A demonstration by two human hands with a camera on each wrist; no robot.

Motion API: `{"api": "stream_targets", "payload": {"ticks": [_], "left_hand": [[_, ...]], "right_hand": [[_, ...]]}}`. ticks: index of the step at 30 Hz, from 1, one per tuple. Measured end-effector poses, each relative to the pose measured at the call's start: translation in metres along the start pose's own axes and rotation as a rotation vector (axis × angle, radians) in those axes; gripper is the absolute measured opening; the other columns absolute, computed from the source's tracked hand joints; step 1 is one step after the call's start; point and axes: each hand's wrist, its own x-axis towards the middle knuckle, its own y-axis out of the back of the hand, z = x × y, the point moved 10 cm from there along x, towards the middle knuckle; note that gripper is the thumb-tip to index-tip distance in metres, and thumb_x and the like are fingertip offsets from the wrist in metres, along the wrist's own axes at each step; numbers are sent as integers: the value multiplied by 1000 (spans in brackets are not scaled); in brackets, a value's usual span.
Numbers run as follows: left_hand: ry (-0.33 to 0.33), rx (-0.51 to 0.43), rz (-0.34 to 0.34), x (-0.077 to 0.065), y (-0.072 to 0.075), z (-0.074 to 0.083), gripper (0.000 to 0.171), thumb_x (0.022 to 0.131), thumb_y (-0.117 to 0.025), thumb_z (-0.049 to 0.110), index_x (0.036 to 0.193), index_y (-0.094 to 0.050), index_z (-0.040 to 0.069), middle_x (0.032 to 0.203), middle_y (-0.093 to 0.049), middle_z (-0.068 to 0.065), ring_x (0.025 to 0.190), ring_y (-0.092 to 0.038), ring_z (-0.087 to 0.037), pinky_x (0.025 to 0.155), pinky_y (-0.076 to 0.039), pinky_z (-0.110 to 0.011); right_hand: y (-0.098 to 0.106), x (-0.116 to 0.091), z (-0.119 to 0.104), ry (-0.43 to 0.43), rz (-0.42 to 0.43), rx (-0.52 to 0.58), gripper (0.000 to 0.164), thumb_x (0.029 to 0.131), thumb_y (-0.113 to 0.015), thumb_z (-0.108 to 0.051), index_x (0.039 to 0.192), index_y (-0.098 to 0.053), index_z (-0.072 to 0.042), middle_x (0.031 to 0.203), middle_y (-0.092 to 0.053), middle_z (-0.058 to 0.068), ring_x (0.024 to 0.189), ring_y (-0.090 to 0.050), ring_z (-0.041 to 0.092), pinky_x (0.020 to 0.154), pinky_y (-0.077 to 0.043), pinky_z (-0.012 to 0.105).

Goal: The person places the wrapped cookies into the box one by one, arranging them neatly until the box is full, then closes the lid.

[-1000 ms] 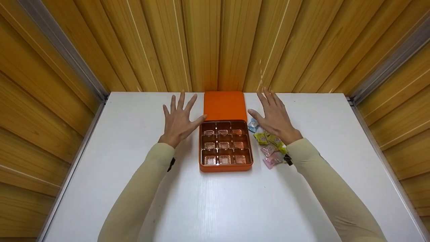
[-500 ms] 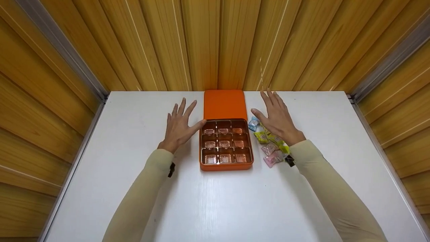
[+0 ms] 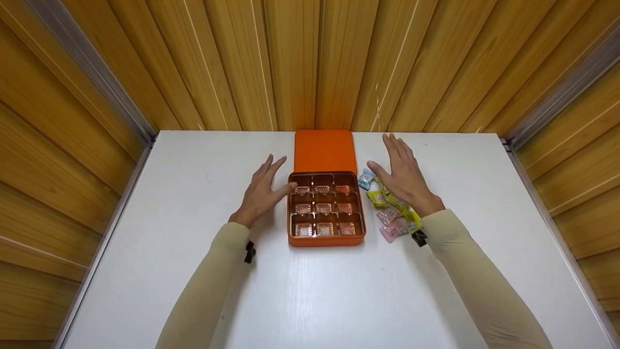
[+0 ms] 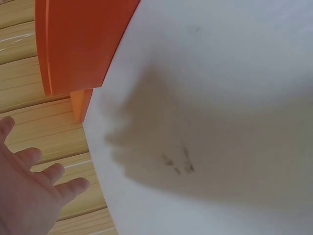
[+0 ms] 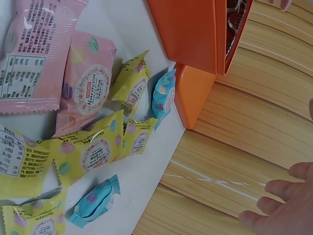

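Observation:
An orange tin point(image 3: 327, 241) with a brown tray of several square compartments sits mid-table, and no sweets show in it. Its orange lid point(image 3: 323, 150) lies behind it. My left hand point(image 3: 260, 198) hovers left of the tin, fingers extended, thumb over the left rim; whether it touches is unclear. My right hand point(image 3: 408, 180) is held above wrapped macaron sweets on the right, holding nothing. These include pink packets point(image 5: 88, 85), yellow packets point(image 5: 93, 152) and blue packets point(image 5: 165, 95). In the left wrist view the tin's side point(image 4: 88, 44) appears beside the hand.
The white table point(image 3: 310, 295) ends at the back against a wood-patterned wall point(image 3: 290, 68). Metal corner frames point(image 3: 116, 87) border the left and right side walls. Dark wrist cameras point(image 3: 250, 252) hang under the cuffs.
My left hand has come back toward me and slightly right, its spread fingers drawing closer together. My right hand has shifted slightly right and toward me. Tin and sweets stay put.

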Motion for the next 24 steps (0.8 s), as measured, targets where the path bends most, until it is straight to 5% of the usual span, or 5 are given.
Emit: {"api": "stream_targets", "payload": {"ticks": [11, 18, 24], "left_hand": [[14, -178, 4, -4, -8, -7, 76, 97, -74, 35, 165, -41, 25, 175, -22, -11, 160, -20, -35, 125, -19, -65], [67, -310, 7, -11, -13, -16, 71, 98, -73, 31, 163, -45, 25, 174, -27, -9, 155, -31, -39, 124, -29, -58], [110, -332, 17, -13, -18, -23, 67, 98, -74, 30, 160, -50, 25, 172, -30, -7, 151, -39, -40, 121, -36, -57]], "right_hand": [[2, -14, 7, -1, 22, 38, 85, 108, -57, -46, 171, -15, -6, 175, -16, 20, 160, -12, 41, 127, -14, 62], [7, -23, 7, 21, 64, 101, 79, 110, -60, -36, 170, -20, -5, 173, -21, 21, 158, -18, 41, 127, -19, 60], [7, -28, 13, -10, 73, 116, 77, 110, -60, -33, 170, -20, -7, 172, -23, 21, 158, -20, 41, 126, -21, 61]]}}
